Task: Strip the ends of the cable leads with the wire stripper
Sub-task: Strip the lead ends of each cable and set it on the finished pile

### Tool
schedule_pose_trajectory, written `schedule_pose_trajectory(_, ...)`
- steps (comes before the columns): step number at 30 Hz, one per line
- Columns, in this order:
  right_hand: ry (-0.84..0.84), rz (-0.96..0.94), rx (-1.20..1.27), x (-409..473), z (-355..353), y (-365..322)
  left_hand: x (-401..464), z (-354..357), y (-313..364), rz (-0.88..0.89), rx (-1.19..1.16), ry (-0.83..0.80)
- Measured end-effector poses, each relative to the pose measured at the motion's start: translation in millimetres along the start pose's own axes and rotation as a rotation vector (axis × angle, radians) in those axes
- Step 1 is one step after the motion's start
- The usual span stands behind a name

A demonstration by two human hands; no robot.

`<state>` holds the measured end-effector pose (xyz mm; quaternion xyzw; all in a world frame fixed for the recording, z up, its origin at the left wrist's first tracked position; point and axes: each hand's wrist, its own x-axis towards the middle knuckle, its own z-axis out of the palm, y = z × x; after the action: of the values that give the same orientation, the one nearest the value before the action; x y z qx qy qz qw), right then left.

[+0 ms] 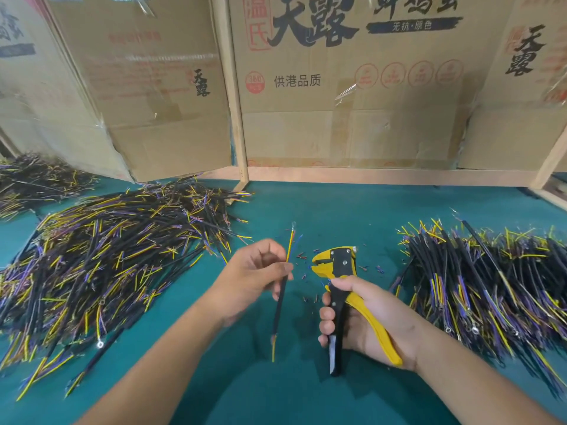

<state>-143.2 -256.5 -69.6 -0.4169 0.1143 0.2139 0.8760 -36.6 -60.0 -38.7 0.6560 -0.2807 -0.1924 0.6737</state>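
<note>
One cable [280, 305] hangs upright over the green mat [300, 400], pinched near its top by the left hand [254, 277]; yellow and blue leads fan out above the fingers, and another short yellow lead pokes out below the black sheath. Motion blur softens that hand, so the exact finger placement is hard to make out. Just beside it, the right hand [365, 317] wraps its curled fingers round the handles of the yellow-and-black stripper [340, 271], head up, jaws facing the cable but apart from it. No brand is readable on the tool. Tiny insulation scraps [303, 262] dot the mat between the two hands. Heaps of cables lie either side: a left pile [101, 256] and a right pile [478, 280], the latter cut off at the frame edge. Behind, cardboard boxes [352, 87] read "天露", "供港品质" and "无抗·原色"; the red stamps are too faint to read.
</note>
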Motion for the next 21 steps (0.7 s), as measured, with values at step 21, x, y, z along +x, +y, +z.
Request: schedule_pose_trajectory(21,0.021,0.039,-0.039,-4,10,-7,12,-1,-6,0.111,-0.29,0.274)
